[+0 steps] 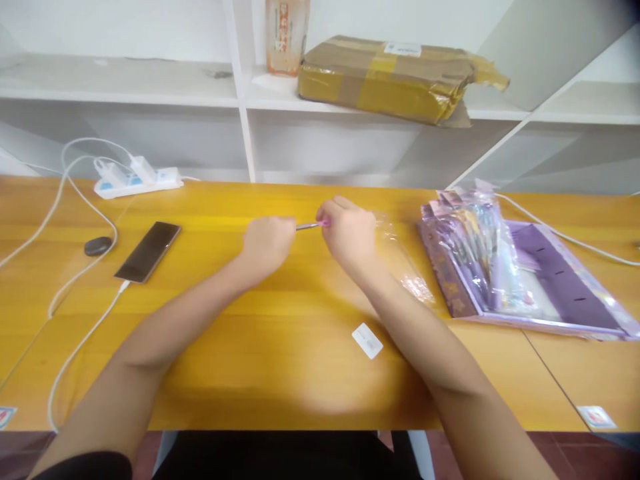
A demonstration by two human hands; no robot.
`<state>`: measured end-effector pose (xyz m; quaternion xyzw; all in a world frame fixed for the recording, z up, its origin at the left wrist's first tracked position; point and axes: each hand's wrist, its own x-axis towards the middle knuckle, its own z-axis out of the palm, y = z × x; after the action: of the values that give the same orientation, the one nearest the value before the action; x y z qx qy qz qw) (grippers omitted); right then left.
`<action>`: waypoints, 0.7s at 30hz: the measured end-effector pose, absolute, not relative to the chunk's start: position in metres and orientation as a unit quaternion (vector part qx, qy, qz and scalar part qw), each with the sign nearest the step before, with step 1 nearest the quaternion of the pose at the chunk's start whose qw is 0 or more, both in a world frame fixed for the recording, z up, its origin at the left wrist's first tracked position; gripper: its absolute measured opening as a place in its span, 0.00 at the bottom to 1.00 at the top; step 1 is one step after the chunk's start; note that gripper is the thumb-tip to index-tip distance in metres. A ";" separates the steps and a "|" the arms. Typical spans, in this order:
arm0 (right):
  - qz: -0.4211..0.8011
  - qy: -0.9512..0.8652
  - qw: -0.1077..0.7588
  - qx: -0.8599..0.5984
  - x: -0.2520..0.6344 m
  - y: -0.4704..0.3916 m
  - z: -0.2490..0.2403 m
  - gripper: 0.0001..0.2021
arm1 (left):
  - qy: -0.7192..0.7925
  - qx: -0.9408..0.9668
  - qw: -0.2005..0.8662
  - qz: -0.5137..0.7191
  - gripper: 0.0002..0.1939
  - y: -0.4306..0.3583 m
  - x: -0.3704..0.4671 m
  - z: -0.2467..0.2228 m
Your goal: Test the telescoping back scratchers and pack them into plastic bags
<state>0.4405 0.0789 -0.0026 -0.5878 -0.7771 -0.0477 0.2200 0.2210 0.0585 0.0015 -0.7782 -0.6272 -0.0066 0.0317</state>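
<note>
My left hand [270, 245] is closed around one end of a thin pen-like stick [307, 227], above the middle of the table. At the stick's other end, my right hand [350, 233] has its fingers pinched on a small pink part [325, 223]. The stick lies roughly level between the two fists, and its ends are hidden in my fingers. Beside my right hand, a clear plastic wrapper [407, 267] rests on the table. A white label card [367, 341] lies below my right forearm.
On the right, a purple box [565, 267] holds bagged pens [475, 247]. A phone [149, 252], a black mouse-like object [98, 246], white cables and a power strip [140, 183] are left. A taped carton [385, 77] and a bottle [287, 37] stand on the shelf [150, 83].
</note>
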 end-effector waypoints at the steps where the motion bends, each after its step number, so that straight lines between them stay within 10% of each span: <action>1: -0.025 -0.794 0.197 -0.574 0.428 0.077 -0.011 0.16 | -0.628 -0.778 0.018 0.003 0.18 0.058 0.224 -0.003; 21: 0.060 -0.669 -0.109 -0.733 0.570 0.145 -0.036 0.26 | -0.601 -0.789 -0.115 -0.061 0.15 0.093 0.217 -0.080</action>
<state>0.5701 0.1448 -0.0361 -0.7328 -0.6691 0.0596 -0.1089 0.2169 0.0926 -0.0803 -0.7886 -0.6010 -0.0608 -0.1152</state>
